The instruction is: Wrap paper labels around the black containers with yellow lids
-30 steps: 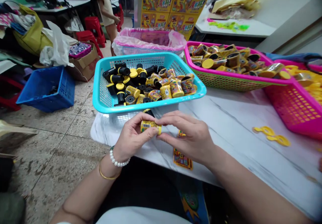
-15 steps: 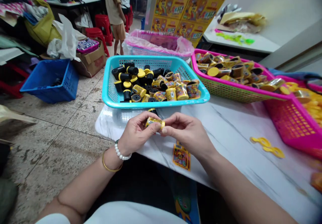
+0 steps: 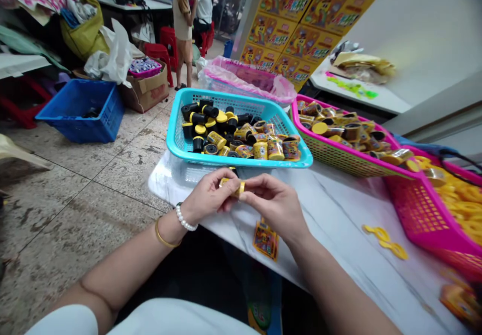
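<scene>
A small yellow canister (image 3: 238,188) with a printed label lies sideways between my hands, above the near edge of the marble-patterned table. My left hand (image 3: 211,192) is wrapped around its body, the thumb lying along the label. At the right end, the thumb and fingers of my right hand (image 3: 276,202) pinch the canister's rim. Part of it is hidden by my fingers. Just behind my left hand, a dark piece with a yellow top (image 3: 233,170) shows partly. Below my right hand lies a sheet of printed stickers (image 3: 265,240) on the table.
Beyond my hands stands a turquoise basket (image 3: 241,161) of black, yellow-capped canisters and labelled ones. A pink basket (image 3: 357,166) at right holds more labelled canisters; another pink basket (image 3: 425,209) holds yellow parts. Yellow linked rings (image 3: 386,242) lie on the table. Two people stand far back.
The camera view has tilted and shifted slightly, moving the baskets and background in the picture. Both hands stay closed on the canister, with small shifts of the fingers.
</scene>
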A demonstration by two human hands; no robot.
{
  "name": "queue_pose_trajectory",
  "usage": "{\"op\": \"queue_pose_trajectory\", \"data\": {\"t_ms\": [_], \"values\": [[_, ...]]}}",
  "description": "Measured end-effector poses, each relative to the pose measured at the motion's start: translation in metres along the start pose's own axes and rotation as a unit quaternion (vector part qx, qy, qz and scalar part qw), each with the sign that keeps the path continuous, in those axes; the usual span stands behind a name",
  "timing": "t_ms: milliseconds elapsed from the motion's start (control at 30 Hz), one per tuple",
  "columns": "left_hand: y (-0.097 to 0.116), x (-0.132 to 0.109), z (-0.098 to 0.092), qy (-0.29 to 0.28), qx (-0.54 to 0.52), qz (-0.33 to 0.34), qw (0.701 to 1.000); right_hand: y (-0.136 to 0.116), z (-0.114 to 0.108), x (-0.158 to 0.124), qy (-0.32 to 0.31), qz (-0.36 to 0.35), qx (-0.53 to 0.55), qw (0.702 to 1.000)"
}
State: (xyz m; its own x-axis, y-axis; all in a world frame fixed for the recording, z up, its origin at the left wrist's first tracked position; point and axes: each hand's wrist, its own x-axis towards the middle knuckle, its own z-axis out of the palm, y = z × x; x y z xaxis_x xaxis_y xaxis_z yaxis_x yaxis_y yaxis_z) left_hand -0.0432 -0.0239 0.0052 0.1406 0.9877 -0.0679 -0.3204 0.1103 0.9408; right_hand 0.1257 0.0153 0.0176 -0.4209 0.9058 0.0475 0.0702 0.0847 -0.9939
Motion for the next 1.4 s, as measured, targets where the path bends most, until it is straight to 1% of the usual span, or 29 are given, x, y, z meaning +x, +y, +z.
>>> {"op": "queue_pose_trajectory", "data": {"t_ms": [100, 167, 233, 333, 433, 500, 567, 633, 700, 767, 900, 933, 1000, 1033, 1100, 1133, 1200, 1233, 1267, 1300, 1333, 1400], "values": [[-0.003, 0.003, 0.001, -0.008, -0.009, -0.04, 0.999, -0.003, -0.007, 0.004, -0.081, 0.025, 0.049, 0.995], [-0.004, 0.004, 0.001, -0.01, -0.001, -0.062, 0.998, -0.003, -0.011, 0.005, -0.117, 0.019, 0.067, 0.991], [-0.003, 0.004, 0.0, -0.025, -0.012, -0.072, 0.997, -0.002, -0.012, 0.004, -0.117, -0.003, 0.077, 0.99], [-0.001, 0.003, -0.003, -0.064, -0.057, -0.079, 0.993, 0.004, -0.009, 0.0, -0.076, -0.027, 0.107, 0.991], [0.001, 0.003, -0.005, -0.073, -0.067, -0.113, 0.989, 0.007, -0.004, -0.004, -0.062, -0.045, 0.119, 0.99], [0.002, 0.004, -0.004, -0.057, -0.073, -0.128, 0.987, 0.006, -0.002, -0.006, -0.069, -0.079, 0.082, 0.991], [0.002, 0.006, -0.002, -0.048, -0.083, -0.127, 0.987, 0.003, -0.001, -0.008, -0.079, -0.128, -0.001, 0.989], [0.001, 0.007, 0.0, -0.046, -0.089, -0.123, 0.987, 0.001, -0.001, -0.009, -0.076, -0.186, -0.101, 0.974], [0.001, 0.007, 0.0, -0.047, -0.094, -0.129, 0.986, 0.001, -0.002, -0.01, -0.063, -0.243, -0.167, 0.953], [0.001, 0.006, 0.0, -0.05, -0.093, -0.135, 0.985, 0.003, -0.003, -0.011, -0.071, -0.271, -0.173, 0.944], [0.0, 0.003, -0.001, -0.076, -0.06, -0.126, 0.987, 0.002, -0.002, -0.012, -0.148, -0.244, -0.118, 0.951], [-0.001, 0.003, 0.0, -0.076, -0.052, -0.123, 0.988, 0.0, -0.002, -0.013, -0.154, -0.244, -0.116, 0.95], [-0.002, 0.004, 0.002, -0.063, -0.039, -0.122, 0.99, -0.01, -0.005, -0.011, -0.134, -0.265, -0.146, 0.944], [-0.003, 0.004, 0.003, -0.053, -0.037, -0.123, 0.99, -0.017, -0.009, -0.008, -0.107, -0.28, -0.176, 0.937], [-0.005, 0.004, 0.005, -0.039, -0.031, -0.127, 0.991, -0.036, -0.021, 0.003, -0.019, -0.314, -0.26, 0.913], [-0.006, 0.004, 0.005, -0.041, -0.02, -0.127, 0.991, -0.047, -0.03, 0.011, 0.035, -0.326, -0.307, 0.893], [-0.008, 0.002, 0.006, -0.059, 0.03, -0.119, 0.991, -0.068, -0.05, 0.032, 0.128, -0.34, -0.395, 0.844], [-0.008, 0.001, 0.006, -0.068, 0.062, -0.112, 0.989, -0.076, -0.059, 0.043, 0.151, -0.335, -0.43, 0.825], [-0.008, 0.0, 0.006, -0.076, 0.095, -0.101, 0.987, -0.083, -0.065, 0.053, 0.145, -0.317, -0.464, 0.814], [-0.008, -0.001, 0.006, -0.081, 0.126, -0.086, 0.985, -0.088, -0.069, 0.062, 0.125, -0.29, -0.498, 0.808], [-0.008, -0.002, 0.006, -0.082, 0.155, -0.067, 0.982, -0.091, -0.069, 0.068, 0.115, -0.283, -0.53, 0.791], [-0.006, -0.002, 0.006, -0.085, 0.204, -0.028, 0.975, -0.093, -0.057, 0.071, 0.091, -0.289, -0.564, 0.768]]}}
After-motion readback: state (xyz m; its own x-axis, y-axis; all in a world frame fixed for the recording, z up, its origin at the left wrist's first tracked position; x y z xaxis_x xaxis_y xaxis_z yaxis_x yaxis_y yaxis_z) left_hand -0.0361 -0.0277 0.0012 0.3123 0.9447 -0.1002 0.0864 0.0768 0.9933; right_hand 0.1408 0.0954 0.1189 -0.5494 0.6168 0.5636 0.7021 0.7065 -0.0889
